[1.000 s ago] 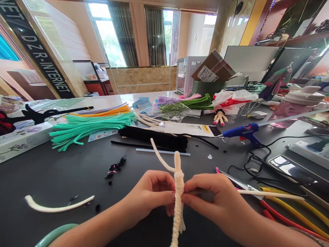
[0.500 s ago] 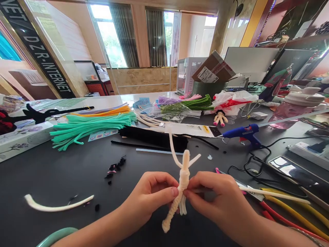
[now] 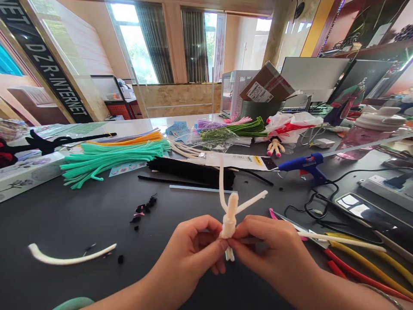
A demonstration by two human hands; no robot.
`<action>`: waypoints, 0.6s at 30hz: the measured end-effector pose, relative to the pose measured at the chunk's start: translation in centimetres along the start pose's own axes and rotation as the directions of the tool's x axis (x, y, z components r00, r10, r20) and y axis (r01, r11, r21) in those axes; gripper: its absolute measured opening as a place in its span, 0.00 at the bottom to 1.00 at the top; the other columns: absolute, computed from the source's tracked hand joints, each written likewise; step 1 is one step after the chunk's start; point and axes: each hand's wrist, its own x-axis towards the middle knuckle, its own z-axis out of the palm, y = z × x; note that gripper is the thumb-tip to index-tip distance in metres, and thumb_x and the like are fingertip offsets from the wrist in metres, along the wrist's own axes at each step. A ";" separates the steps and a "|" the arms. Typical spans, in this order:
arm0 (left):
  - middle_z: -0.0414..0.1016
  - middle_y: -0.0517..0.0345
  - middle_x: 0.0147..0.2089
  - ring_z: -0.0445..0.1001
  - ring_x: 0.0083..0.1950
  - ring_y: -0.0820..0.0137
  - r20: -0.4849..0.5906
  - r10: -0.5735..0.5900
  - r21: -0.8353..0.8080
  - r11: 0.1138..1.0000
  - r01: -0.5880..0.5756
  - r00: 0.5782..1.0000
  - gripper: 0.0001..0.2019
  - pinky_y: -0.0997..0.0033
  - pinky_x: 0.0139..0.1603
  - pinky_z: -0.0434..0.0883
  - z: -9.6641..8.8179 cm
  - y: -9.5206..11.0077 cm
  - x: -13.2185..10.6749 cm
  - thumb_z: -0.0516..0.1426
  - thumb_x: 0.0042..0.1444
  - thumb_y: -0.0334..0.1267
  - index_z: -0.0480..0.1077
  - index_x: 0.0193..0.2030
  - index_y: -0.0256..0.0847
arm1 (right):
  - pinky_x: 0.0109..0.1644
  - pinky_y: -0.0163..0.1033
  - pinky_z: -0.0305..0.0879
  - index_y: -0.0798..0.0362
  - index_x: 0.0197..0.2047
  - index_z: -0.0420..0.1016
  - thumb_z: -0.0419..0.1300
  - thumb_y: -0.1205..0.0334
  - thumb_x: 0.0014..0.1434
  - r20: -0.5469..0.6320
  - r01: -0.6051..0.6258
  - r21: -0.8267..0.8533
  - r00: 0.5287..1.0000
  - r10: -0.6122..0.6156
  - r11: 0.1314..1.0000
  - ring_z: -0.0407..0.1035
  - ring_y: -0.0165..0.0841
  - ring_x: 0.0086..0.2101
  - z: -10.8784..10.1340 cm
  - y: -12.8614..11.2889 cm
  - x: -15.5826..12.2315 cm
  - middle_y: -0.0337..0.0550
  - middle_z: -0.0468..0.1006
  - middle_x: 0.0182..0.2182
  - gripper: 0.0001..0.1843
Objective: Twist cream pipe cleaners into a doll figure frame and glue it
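Note:
A small doll figure twisted from cream pipe cleaners stands upright between my hands, with two thin arms spread above a wrapped body. My left hand pinches its lower body between thumb and fingers. Close against the other side, my right hand pinches a loose cream pipe cleaner, whose long end sticks out to the right past my knuckles. Short stems of the doll show below my fingertips; its wrapped leg is hidden by my left hand. Scissors and red- and yellow-handled pliers lie beside my right hand.
A curved white pipe cleaner and black scraps lie at left. Behind are turquoise and black pipe cleaner bundles. A blue glue gun, its cable, a phone and a power strip occupy the right.
The doll has tipped, so its wrapped leg no longer shows in front of my fingers. Its right-hand arm now reaches farther out. Both hands keep their pinch.

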 end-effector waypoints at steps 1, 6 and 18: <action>0.64 0.65 0.19 0.64 0.21 0.77 0.000 0.007 0.006 1.000 -0.007 1.000 0.13 0.77 0.23 0.59 0.0 0.0 0.0 0.62 0.48 0.44 0.68 0.28 0.36 | 0.21 0.25 0.58 0.54 0.21 0.70 0.54 0.72 0.51 0.003 0.005 0.002 1.000 -0.005 1.000 0.64 0.24 0.17 0.0 0.0 0.0 0.35 0.71 0.16 0.10; 0.60 0.68 0.19 0.57 0.20 0.80 -0.025 0.049 0.038 0.998 -0.048 0.999 0.11 0.79 0.20 0.54 0.1 -0.1 -0.3 0.60 0.51 0.43 0.67 0.29 0.36 | 0.22 0.26 0.58 0.53 0.22 0.71 0.55 0.71 0.53 0.029 0.015 0.014 0.999 -0.015 1.000 0.65 0.24 0.18 0.1 0.0 -0.1 0.36 0.72 0.17 0.10; 0.63 0.66 0.24 0.60 0.21 0.79 -0.077 0.025 0.112 0.994 -0.016 0.997 0.10 0.78 0.21 0.57 0.2 -0.3 -0.5 0.60 0.52 0.42 0.67 0.31 0.37 | 0.21 0.26 0.56 0.54 0.21 0.70 0.54 0.72 0.53 0.015 0.053 -0.038 0.999 -0.052 0.998 0.63 0.24 0.17 0.1 0.0 -0.3 0.35 0.70 0.15 0.11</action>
